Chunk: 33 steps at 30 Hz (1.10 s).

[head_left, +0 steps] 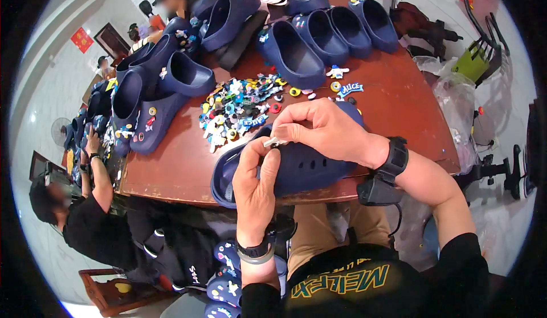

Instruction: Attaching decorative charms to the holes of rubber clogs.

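Note:
Between the fingertips of my left hand (256, 190) and my right hand (325, 129) is a small whitish shoe charm (272, 142), partly hidden by the fingers. Both hands pinch at it. Just beneath them a navy blue foam clog (313, 173) lies at the table's near edge, its toe with vent holes toward the right. Beyond the clog spreads a heap of colourful shoe charms (236, 104). A blue lettered charm (350, 89) and a white figure charm (338, 71) lie apart from the heap, past my right hand.
More navy clogs (293, 56) line the far side of the brown table (399, 107); others (151, 119) stand at its left. Decorated clogs (225, 289) sit below, beside my left forearm. A co-worker in black (97, 215) handles clogs at the left. Plastic bags (456, 104) hang at the right.

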### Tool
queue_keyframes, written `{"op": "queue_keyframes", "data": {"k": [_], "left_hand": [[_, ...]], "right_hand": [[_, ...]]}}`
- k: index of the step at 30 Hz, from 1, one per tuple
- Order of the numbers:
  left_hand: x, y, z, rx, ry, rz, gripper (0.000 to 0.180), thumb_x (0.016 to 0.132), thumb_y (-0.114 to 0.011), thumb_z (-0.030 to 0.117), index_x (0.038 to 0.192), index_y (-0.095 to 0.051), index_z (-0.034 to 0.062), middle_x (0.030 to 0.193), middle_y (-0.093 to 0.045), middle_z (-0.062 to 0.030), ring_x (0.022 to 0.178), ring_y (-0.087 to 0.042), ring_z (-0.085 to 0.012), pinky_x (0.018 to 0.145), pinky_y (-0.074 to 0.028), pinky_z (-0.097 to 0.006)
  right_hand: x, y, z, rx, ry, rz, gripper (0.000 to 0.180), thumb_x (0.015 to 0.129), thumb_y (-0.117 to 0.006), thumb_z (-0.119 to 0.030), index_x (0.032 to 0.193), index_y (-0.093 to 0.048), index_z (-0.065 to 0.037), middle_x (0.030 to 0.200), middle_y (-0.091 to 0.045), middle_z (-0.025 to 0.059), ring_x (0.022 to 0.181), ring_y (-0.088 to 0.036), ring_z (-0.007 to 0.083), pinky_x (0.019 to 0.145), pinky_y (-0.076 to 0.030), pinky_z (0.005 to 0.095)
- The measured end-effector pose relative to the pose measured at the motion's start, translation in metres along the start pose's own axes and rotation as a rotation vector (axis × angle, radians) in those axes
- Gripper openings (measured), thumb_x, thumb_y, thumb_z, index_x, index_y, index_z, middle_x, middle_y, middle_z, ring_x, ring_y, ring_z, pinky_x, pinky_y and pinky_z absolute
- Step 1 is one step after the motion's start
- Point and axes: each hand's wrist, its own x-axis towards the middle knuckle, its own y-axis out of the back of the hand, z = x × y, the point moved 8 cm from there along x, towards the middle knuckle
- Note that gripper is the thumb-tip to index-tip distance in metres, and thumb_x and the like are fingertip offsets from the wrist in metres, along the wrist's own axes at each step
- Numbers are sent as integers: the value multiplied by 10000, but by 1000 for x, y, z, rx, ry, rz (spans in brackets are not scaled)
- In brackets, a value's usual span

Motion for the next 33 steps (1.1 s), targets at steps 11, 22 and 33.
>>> {"op": "queue_keyframes", "data": {"k": [11, 22, 33], "left_hand": [[-7, 9, 12, 247, -225, 190, 149, 816, -714, 36, 930, -621, 14, 779, -578, -11, 702, -514, -102, 673, -426, -223], [-12, -1, 37, 528, -468, 253, 224, 661, -710, -100, 853, -637, -10, 723, -606, -73, 626, -569, -179, 613, -456, -278], [-9, 6, 18, 320, -307, 280, 205, 720, -732, -48, 896, -639, 4, 751, -590, -38, 669, -538, -119, 609, -416, -233]], "right_hand": [[-4, -1, -9, -152, 78, -27, 168, 930, -629, -172, 956, -669, -11, 859, -652, 8, 808, -585, 62, 730, -481, 229], [-4, -2, 4, 28, 14, 6, 178, 882, -657, -183, 833, -678, -13, 703, -620, -6, 672, -527, 51, 616, -445, 244], [3, 26, 12, 123, -65, -22, 185, 937, -599, -227, 924, -641, -47, 764, -628, -3, 636, -571, 62, 564, -457, 206]]}}
